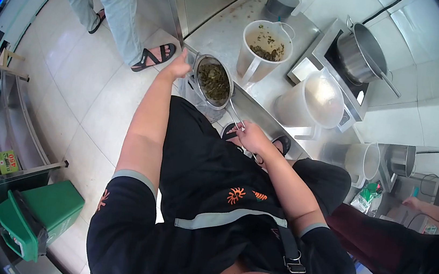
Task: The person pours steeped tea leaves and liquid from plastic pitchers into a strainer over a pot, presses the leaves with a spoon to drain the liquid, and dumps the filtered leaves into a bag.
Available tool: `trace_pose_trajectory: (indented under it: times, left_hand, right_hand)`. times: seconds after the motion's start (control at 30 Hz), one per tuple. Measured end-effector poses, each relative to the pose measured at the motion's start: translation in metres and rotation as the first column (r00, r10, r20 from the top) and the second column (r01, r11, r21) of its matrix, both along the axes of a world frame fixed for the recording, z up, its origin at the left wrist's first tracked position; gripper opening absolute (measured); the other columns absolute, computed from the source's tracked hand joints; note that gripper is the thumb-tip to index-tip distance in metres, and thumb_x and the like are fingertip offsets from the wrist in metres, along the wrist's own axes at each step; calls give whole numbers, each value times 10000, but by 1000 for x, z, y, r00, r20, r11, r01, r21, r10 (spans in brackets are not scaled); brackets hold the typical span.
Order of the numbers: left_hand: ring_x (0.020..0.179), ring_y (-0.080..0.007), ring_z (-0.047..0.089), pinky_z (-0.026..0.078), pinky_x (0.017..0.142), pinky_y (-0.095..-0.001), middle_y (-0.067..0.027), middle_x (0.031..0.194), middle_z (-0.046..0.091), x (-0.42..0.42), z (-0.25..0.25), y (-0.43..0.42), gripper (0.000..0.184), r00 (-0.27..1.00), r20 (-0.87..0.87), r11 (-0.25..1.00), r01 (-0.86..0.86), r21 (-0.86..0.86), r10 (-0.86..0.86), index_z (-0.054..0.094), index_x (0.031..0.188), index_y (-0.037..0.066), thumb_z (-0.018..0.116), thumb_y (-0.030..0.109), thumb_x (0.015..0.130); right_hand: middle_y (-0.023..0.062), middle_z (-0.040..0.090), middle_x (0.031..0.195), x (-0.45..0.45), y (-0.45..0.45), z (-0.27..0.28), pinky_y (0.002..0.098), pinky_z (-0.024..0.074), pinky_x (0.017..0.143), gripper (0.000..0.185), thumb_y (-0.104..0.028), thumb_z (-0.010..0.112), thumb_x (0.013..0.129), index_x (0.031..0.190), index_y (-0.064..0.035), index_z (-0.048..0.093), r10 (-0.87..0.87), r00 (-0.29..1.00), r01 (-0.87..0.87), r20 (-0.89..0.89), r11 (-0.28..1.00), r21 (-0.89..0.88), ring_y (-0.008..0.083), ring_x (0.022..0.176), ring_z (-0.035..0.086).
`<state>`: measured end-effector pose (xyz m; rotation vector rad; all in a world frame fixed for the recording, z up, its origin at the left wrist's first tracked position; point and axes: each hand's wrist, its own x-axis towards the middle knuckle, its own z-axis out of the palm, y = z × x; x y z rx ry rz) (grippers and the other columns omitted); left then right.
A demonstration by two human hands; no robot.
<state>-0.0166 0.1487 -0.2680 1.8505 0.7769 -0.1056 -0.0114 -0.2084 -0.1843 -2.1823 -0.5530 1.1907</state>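
Observation:
My right hand (251, 139) is closed around the handle of a round metal strainer. The strainer (214, 81) holds dark wet leaves and sits tilted beside the counter edge. My left hand (179, 66) is at the strainer's far left rim, fingers bent and partly hidden; what it grips is unclear. Beneath the strainer hangs a clear plastic bag (212, 113). On the counter close by stands a translucent pitcher (246, 67) with more leaves inside and on its wall.
The steel counter (210, 32) holds a second pitcher (293, 105), another pitcher (363, 161) and a metal pot (362, 50) on a cooker. A person in light trousers (112, 6) stands at upper left. A co-worker's hand (412, 203) is at right. A green bin (54, 207) stands lower left.

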Motion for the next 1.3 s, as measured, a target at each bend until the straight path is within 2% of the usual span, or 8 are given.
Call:
trace_pose_trajectory:
  times: [0.17, 0.27, 0.37, 0.5, 0.67, 0.83, 1.03, 1.3]
  left_hand:
    - [684, -194, 588, 479, 546, -319, -240, 1315, 511, -6, 13, -9, 956, 979, -20, 979, 203, -14, -204, 62, 1538, 94, 555, -13, 726]
    - [690, -200, 593, 485, 554, -322, -255, 1442, 386, -11, 16, -12, 969, 964, -9, 963, 266, -42, -266, 60, 1532, 66, 569, -16, 712]
    - [709, -218, 617, 499, 570, -331, -261, 1351, 479, -11, 9, -10, 964, 969, -12, 969, 246, 24, -246, 63, 1526, 36, 572, -11, 709]
    - [675, -251, 639, 511, 573, -338, -246, 1084, 628, -9, 3, -9, 966, 985, -53, 981, 171, 94, -167, 69, 1521, 18, 579, 0, 701]
    - [640, -191, 582, 483, 552, -304, -251, 1227, 568, -4, 3, -2, 947, 1000, -28, 1000, -3, -26, 3, 88, 1521, 19, 568, -13, 705]
    - [671, -119, 467, 397, 525, -270, -153, 1574, 164, -3, -3, -3, 946, 991, 111, 930, -32, -367, 77, 34, 1528, 55, 499, -67, 713]
    - [650, -110, 422, 356, 502, -261, -98, 1597, 115, -8, -7, 6, 943, 971, 147, 875, -98, -473, 188, 49, 1527, 69, 462, -95, 695]
    - [605, -117, 419, 350, 489, -252, -121, 1548, 219, -15, -2, 7, 928, 977, 116, 885, -111, -452, 181, 100, 1515, 58, 468, -91, 677]
  right_hand:
    - [221, 676, 887, 8, -6, -34, 397, 524, 716, 225, -83, 516, 877, 1048, 29, 611, 92, 979, -112, 184, 988, 104, 311, 806, 680]
    - [225, 670, 865, 18, 12, -57, 413, 515, 720, 208, -102, 535, 869, 1011, 20, 626, 40, 997, -41, 72, 999, 13, 326, 798, 675]
    - [155, 667, 779, 27, 28, -71, 352, 486, 475, 236, -89, 501, 909, 1090, 18, 607, 74, 993, -80, 96, 996, 50, 217, 550, 654]
    - [175, 667, 801, 33, 46, -53, 348, 497, 455, 258, -54, 485, 889, 1109, 17, 601, 107, 988, -104, 112, 994, -25, 226, 540, 660]
    - [217, 669, 901, 29, 44, -61, 423, 524, 671, 238, -91, 555, 835, 1035, -4, 652, 264, 935, -255, 238, 964, -68, 333, 753, 676]
    - [244, 664, 953, 24, 50, -55, 435, 511, 787, 207, -69, 558, 798, 966, -3, 659, 235, 926, -193, 297, 967, -164, 396, 908, 645]
    - [239, 667, 940, 31, 46, -45, 460, 530, 776, 188, -44, 587, 782, 954, 15, 637, 329, 802, -233, 499, 941, -247, 387, 912, 655]
    - [219, 677, 968, 39, 42, -27, 457, 542, 789, 224, -50, 572, 805, 1013, 2, 637, 392, 791, -251, 469, 908, -336, 368, 937, 665]
